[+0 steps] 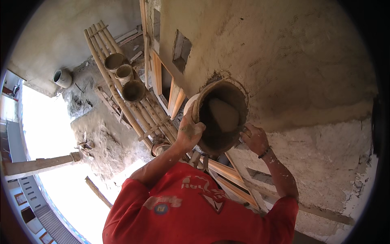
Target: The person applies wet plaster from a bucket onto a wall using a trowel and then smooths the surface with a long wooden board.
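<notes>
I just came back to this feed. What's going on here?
Someone in a red shirt has a round bucket up against a rough wall, its mouth facing the camera. The left hand grips one side, and the right hand is curled at the rim opposite. A pale patch shows inside; I can't tell what it is. Three more buckets stand on a platform of poles, with another container beyond it, to the left.

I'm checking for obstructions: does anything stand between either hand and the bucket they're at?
Nothing visible does. The left hand directly grips the bucket by its left side; the right hand is at its right rim with nothing seen between, though firm contact there is hard to confirm.
</notes>
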`<state>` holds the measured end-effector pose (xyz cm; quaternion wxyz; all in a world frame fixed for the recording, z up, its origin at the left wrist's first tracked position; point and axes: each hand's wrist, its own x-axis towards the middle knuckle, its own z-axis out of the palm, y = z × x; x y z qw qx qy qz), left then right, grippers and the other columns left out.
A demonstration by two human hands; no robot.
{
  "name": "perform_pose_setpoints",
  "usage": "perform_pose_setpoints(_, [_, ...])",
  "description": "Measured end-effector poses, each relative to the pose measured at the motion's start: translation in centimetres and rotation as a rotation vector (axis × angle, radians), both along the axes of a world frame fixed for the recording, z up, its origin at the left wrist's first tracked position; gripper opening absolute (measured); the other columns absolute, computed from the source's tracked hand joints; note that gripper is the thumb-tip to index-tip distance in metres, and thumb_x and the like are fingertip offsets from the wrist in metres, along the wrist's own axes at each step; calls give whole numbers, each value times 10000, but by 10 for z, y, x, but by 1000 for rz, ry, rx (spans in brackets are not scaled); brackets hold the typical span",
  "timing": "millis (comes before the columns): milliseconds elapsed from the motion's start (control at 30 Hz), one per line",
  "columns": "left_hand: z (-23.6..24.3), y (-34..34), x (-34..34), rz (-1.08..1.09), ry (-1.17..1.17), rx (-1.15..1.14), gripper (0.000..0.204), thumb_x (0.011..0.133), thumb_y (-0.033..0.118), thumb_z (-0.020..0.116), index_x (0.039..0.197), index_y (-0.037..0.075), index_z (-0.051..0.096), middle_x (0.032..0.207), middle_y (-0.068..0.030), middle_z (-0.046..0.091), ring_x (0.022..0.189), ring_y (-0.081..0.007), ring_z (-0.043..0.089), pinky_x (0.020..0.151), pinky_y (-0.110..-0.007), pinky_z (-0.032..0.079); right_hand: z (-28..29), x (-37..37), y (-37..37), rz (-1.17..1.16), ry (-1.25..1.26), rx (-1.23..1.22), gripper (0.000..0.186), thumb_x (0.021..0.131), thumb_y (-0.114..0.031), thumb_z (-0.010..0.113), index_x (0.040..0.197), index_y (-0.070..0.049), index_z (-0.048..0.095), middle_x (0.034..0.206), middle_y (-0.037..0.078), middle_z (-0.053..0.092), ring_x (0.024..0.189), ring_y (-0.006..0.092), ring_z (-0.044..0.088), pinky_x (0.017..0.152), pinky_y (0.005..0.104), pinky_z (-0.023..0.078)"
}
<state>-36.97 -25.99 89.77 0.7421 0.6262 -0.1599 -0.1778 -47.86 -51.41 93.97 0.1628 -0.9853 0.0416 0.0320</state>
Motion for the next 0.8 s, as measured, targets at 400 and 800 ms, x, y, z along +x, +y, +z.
perform_pose_setpoints(400, [-16,67,81,188,130,-62,666,653,-29,464,1314,-38,382,1155,-115,546,1056,-193,518,911,-286,410,79,110,67,63,61,112,460,740,-187,683,1131,-20,508,969,209,610,912,362,594,786,425,469])
perform_pose_setpoints(800, [-67,154,111,523,-39,85,563,768,135,486,1282,-66,373,1110,-126,545,970,-173,526,846,-288,441,144,218,87,-45,461,507,418,757,-158,686,1115,28,578,789,74,640,729,154,603,695,297,481])
